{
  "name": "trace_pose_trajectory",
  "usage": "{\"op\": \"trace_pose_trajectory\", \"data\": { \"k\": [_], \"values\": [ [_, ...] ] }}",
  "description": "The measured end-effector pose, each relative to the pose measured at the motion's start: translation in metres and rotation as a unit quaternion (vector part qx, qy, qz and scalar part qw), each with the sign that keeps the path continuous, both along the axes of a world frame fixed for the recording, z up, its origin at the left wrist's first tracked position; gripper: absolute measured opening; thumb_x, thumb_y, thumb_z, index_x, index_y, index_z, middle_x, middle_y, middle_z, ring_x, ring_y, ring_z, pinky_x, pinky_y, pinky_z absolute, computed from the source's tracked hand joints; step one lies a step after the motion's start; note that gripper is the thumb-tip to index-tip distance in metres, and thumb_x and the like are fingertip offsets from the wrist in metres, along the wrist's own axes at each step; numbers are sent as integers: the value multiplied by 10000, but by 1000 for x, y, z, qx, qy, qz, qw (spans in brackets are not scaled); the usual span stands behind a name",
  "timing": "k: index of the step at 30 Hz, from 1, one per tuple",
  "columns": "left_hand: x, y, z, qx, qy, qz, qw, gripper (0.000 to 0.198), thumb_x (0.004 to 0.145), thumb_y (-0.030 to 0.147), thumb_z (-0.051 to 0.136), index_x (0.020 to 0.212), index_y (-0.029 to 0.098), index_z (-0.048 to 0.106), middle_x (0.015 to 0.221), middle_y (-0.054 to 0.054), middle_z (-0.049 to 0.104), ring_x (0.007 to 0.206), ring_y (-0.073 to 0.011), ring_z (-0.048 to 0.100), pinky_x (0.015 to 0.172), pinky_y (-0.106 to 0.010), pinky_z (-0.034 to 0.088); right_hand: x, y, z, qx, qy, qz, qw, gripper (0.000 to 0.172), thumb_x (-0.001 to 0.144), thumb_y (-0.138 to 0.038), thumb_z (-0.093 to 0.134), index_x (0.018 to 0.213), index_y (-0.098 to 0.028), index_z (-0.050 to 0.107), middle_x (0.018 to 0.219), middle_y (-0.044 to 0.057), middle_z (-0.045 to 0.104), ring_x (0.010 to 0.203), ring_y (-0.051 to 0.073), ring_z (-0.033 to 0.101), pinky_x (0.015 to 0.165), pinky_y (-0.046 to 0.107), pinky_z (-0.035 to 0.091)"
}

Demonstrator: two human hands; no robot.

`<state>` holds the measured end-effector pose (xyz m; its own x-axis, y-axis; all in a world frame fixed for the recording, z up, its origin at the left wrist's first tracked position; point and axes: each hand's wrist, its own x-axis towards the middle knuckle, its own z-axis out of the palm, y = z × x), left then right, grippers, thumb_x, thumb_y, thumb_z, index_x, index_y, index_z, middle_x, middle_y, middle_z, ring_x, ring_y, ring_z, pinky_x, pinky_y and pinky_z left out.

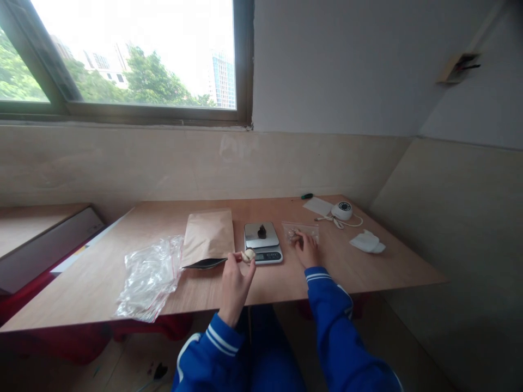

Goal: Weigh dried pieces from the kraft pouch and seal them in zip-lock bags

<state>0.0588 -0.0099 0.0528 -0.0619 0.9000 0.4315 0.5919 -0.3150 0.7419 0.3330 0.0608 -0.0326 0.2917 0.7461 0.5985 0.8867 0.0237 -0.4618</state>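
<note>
My left hand is raised just in front of the table edge, fingers pinched on a small pale lump, next to the open mouth of a brown paper pouch. A small digital scale stands beside it with a dark lump on its steel plate. My right hand rests on the table to the right of the scale, fingertips pressed on a small clear zip bag that holds a few pale pieces.
A heap of clear zip bags lies at the left front of the wooden table. At the back right are a white round device with a cable, a paper slip, a green pen and a crumpled tissue.
</note>
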Motion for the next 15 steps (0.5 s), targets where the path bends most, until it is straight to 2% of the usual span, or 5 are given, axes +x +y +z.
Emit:
{"op": "trace_pose_trajectory", "data": {
  "k": [2, 5, 8, 11, 15],
  "values": [
    [10, 23, -4, 13, 30, -35, 999, 237, 849, 391, 512, 954, 187, 451, 923, -83, 612, 874, -223, 623, 767, -351, 495, 0, 0, 1, -4, 2, -2, 1000, 345, 796, -182, 455, 1113, -206, 588, 1073, 91, 631, 1003, 249, 544, 888, 406, 392],
    [18, 56, -13, 30, 96, -47, 994, 206, 863, 344, 496, 962, 167, 460, 908, -95, 615, 885, -234, 614, 761, -357, 491, 0, 0, 2, -9, 9, -4, 1000, 356, 796, -174, 456, 1127, -206, 584, 1068, 93, 633, 1010, 247, 546, 894, 404, 393],
    [21, 77, -21, 36, 132, -49, 989, 199, 855, 316, 517, 948, 143, 484, 909, -122, 626, 920, -260, 603, 776, -381, 489, 0, 0, 2, -12, 16, -3, 1000, 366, 790, -158, 458, 1131, -204, 582, 1085, 93, 634, 1030, 248, 546, 906, 406, 390],
    [23, 83, -23, 39, 137, -64, 988, 237, 844, 312, 547, 1000, 138, 511, 1000, -140, 638, 1023, -273, 583, 847, -404, 477, -1, 0, 4, -12, 19, -5, 1000, 370, 784, -148, 460, 1127, -209, 585, 1085, 91, 637, 1033, 250, 547, 910, 411, 388],
    [18, 67, -19, 66, 138, -72, 986, 388, 861, 351, 530, 1184, 139, 498, 1257, -163, 563, 1210, -286, 486, 1000, -442, 395, -2, -1, 4, -11, 21, -9, 1000, 375, 788, -153, 459, 1136, -215, 583, 1086, 91, 637, 1030, 257, 547, 900, 423, 393]
  ]
}}
